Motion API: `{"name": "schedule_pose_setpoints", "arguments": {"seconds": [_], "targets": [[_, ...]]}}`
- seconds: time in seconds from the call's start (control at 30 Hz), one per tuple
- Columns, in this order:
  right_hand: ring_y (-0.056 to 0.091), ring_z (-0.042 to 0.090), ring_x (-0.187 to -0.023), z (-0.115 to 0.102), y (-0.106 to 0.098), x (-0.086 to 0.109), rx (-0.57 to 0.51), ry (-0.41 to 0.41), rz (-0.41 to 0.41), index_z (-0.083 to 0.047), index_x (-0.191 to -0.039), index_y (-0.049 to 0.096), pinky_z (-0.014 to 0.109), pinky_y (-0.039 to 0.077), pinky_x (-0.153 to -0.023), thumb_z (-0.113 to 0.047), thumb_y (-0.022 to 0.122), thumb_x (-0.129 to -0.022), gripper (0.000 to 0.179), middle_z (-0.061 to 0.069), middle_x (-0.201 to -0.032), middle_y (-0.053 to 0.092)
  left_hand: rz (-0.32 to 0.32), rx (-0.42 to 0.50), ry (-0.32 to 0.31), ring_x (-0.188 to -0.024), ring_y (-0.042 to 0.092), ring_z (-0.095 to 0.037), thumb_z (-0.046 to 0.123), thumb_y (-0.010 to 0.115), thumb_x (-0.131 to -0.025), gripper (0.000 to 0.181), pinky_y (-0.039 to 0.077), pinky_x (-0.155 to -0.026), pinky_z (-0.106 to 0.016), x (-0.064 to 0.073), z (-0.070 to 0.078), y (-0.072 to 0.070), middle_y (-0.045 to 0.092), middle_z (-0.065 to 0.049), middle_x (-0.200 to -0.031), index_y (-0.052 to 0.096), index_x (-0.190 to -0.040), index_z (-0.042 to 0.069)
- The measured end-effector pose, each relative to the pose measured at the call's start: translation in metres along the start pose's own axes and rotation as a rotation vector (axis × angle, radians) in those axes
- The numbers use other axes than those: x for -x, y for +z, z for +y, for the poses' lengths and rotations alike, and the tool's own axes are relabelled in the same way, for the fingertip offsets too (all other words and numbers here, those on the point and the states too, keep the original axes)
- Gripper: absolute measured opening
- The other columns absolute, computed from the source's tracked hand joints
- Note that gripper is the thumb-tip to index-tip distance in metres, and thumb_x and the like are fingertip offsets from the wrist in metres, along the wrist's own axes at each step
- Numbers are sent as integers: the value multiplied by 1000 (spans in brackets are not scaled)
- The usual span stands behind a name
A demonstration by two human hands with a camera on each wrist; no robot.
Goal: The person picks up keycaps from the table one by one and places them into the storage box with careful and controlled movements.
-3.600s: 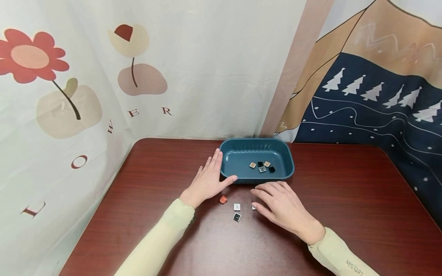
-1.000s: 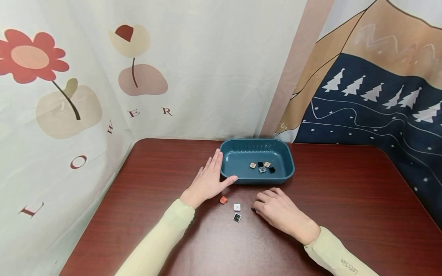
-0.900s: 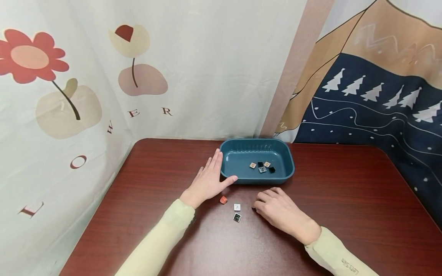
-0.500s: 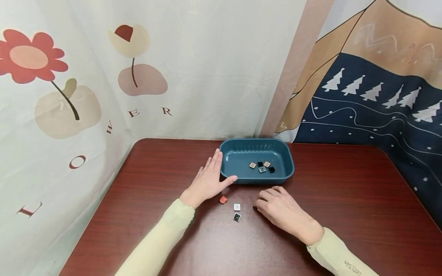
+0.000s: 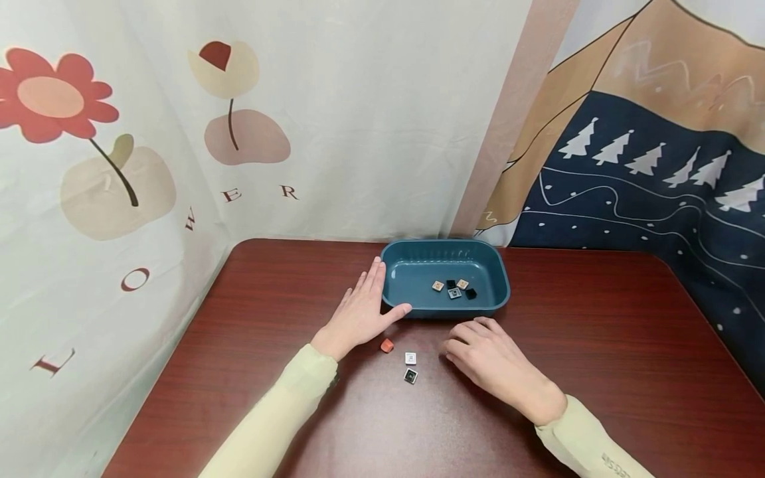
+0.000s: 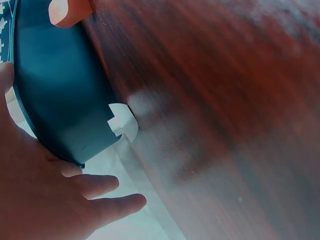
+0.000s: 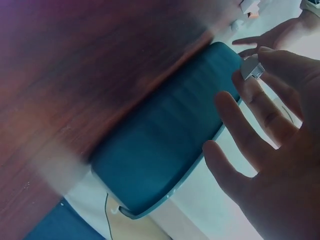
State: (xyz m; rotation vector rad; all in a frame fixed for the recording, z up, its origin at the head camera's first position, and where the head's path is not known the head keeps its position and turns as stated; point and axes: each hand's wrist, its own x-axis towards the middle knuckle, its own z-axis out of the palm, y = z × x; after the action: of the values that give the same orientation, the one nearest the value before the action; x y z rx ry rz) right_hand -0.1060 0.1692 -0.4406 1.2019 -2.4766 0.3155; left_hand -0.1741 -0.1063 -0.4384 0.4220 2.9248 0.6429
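Note:
My right hand [image 5: 493,362] is over the table just in front of the blue bin [image 5: 445,313]. It pinches a small white keycap [image 7: 251,66] between thumb and finger, seen in the right wrist view; in the head view the hand hides it. My left hand [image 5: 358,311] lies against the bin's left end, fingers straight and thumb stretched along the front rim. Between the hands, an orange keycap [image 5: 387,346], a white keycap with its underside up [image 5: 410,358] and a dark keycap with a pale edge [image 5: 410,376] lie on the table.
Inside the bin are several keycaps, among them a tan keycap [image 5: 438,286], a black keycap [image 5: 471,293] and a grey one [image 5: 455,293]. The reddish-brown table [image 5: 269,299] meets a printed curtain [image 5: 358,119] behind the bin.
The white keycap beside the right thumb has left its spot on the table and is now in my right hand. That hand has lately shifted slightly right. The left hand stays put.

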Motion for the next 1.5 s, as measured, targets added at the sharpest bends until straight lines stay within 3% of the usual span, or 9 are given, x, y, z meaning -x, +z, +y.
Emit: {"name": "schedule_pose_setpoints", "arguments": {"seconds": [0.63,1.13,1.3,1.5], "targets": [[65,19,-100,-1,-13,-8,4,45,47,-19,-109,78,49,49,-99,-17,86,-85,25,-4,-102,68,5,-6,4,-157,18,-34,77,50,-94,108,24,-119,-63,0,-2,1,-2,-1,-174,3,-168,13],[67,25,-99,12,-17,-21,-18,71,205,-11,-114,78,48,50,-96,-11,83,-86,28,4,-109,71,10,-6,13,-157,20,-35,80,46,-94,109,24,-119,-65,1,1,-1,-1,-2,-174,5,-167,11],[68,26,-102,16,-17,-26,-46,117,254,-11,-115,78,49,50,-96,-9,86,-83,33,5,-107,72,10,-10,16,-157,21,-35,80,46,-94,109,25,-118,-65,0,0,0,-1,-2,-174,4,-167,11],[68,28,-105,19,-16,-32,-40,156,273,-10,-115,78,49,50,-96,-11,82,-87,28,8,-108,72,2,-6,17,-157,19,-34,80,45,-94,110,24,-119,-65,0,-1,0,-2,-1,-174,3,-167,11]]}}
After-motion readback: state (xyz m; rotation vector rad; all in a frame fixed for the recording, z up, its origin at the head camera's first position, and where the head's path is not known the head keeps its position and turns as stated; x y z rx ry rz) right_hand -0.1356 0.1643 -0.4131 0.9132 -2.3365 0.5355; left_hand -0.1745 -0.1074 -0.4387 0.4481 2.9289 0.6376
